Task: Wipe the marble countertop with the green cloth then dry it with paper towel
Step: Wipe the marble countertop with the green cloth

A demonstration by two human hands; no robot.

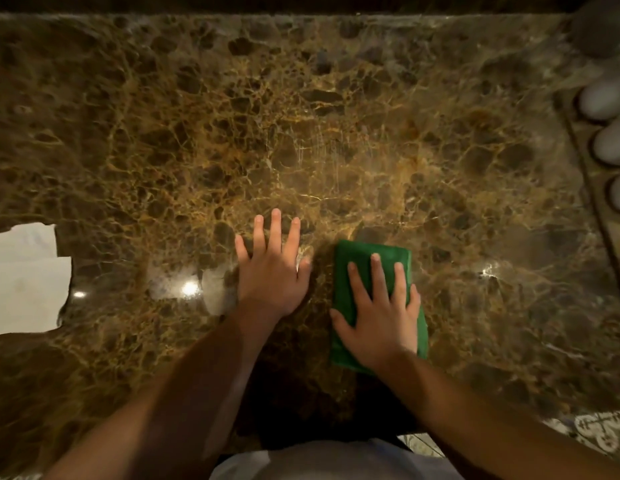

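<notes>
A brown veined marble countertop fills the view. A folded green cloth lies flat on it near the front middle. My right hand presses down on the cloth with fingers spread, covering its lower half. My left hand rests flat on the bare marble just left of the cloth, fingers apart and holding nothing. White paper towel lies on the counter at the left edge, apart from both hands.
An egg tray with several white eggs sits along the right edge. A dark round object stands in the far right corner. The counter's front edge runs near my body; patterned floor tile shows at lower right.
</notes>
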